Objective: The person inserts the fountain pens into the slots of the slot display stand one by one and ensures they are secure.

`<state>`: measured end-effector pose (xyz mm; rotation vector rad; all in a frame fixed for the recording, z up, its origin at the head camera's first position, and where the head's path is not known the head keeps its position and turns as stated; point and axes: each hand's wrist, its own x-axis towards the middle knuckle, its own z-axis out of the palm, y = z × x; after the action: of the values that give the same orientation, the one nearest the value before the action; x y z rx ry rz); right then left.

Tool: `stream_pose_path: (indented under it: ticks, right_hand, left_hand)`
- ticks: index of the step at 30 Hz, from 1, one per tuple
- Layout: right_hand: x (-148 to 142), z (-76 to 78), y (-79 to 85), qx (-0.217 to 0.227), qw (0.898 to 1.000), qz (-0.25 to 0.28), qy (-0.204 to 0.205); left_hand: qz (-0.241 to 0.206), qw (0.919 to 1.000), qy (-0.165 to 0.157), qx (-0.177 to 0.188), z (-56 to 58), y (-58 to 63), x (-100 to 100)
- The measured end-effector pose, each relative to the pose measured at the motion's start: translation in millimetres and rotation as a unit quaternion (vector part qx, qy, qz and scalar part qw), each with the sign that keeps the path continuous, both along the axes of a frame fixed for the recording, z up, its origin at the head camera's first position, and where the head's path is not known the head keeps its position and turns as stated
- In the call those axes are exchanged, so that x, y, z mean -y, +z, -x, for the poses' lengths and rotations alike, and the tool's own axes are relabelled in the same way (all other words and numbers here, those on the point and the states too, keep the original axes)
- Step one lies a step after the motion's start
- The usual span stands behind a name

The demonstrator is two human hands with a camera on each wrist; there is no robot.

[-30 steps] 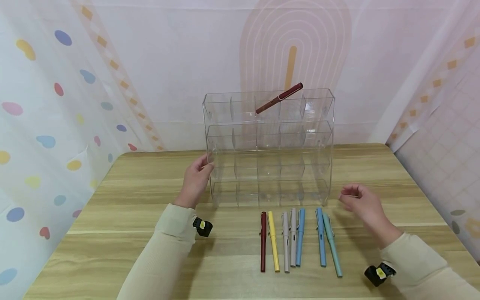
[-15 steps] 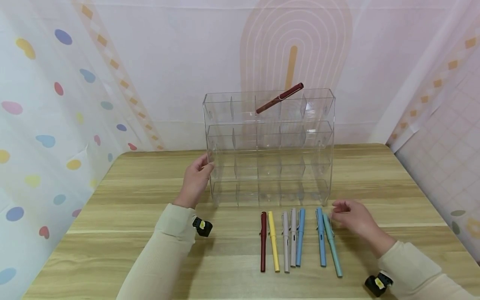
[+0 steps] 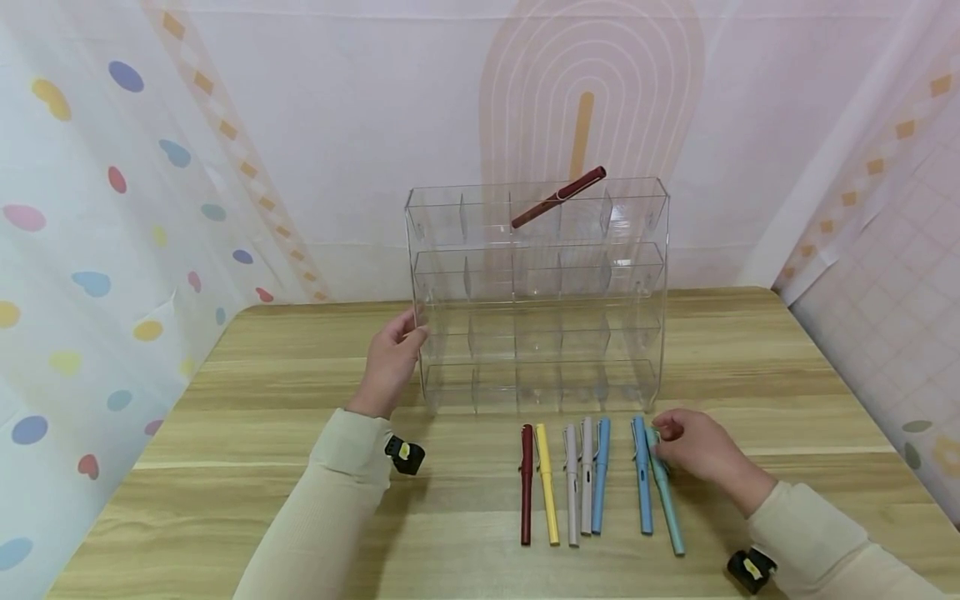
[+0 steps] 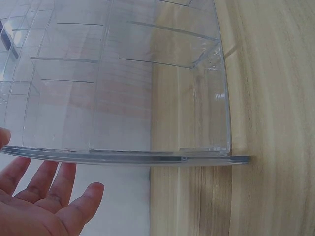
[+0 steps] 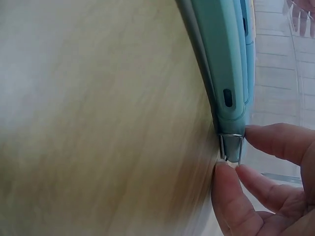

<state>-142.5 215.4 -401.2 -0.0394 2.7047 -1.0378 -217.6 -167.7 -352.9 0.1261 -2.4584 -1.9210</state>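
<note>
A clear acrylic pen rack (image 3: 537, 302), divided into tiers of compartments, stands upright on the table. My left hand (image 3: 392, 358) holds its left side panel, the thumb on one face and the fingers (image 4: 66, 179) on the other in the left wrist view. At the right, my right hand (image 3: 701, 446) pinches the clip end of a teal pen (image 3: 668, 510), which lies on the wood; the right wrist view shows fingertips on both sides of the cap (image 5: 230, 147). Close beside it lies a blue pen (image 3: 642, 475). A dark red pen (image 3: 558, 197) leans diagonally across the rack's top tier.
Left of the blue pen, a row of pens lies before the rack: another blue pen (image 3: 601, 475), two grey pens (image 3: 572, 483), a yellow pen (image 3: 547, 483) and a dark red pen (image 3: 527, 483). A patterned cloth (image 3: 360, 150) hangs behind the wooden table (image 3: 247, 400).
My right hand has moved left and toward me from beside the rack to the teal pen and taken hold of its clip end. The left hand has stayed on the rack.
</note>
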Motion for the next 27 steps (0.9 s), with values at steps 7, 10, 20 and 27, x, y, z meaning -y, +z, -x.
stream_pose_path:
  ticks: [7,10,20,27]
  right_hand:
    - [3.6,0.5,-1.3,-0.002,1.000,0.002,0.014]
    - [5.5,0.6,-1.0,0.015,1.000,0.009,0.008]
    - [4.4,0.5,0.7,0.041,0.999,0.031,-0.011]
    - [-5.7,2.3,6.1,0.068,0.994,0.084,-0.034]
  left_hand:
    - [-0.002,1.0000,-0.002,-0.001,-0.1,-0.2,0.5]
    - [-0.001,1.0000,0.000,-0.001,0.3,-0.6,0.8]
    - [0.003,1.0000,0.000,0.000,1.3,-0.6,1.6]
    - [0.004,1.0000,0.003,0.007,1.4,-0.5,2.2]
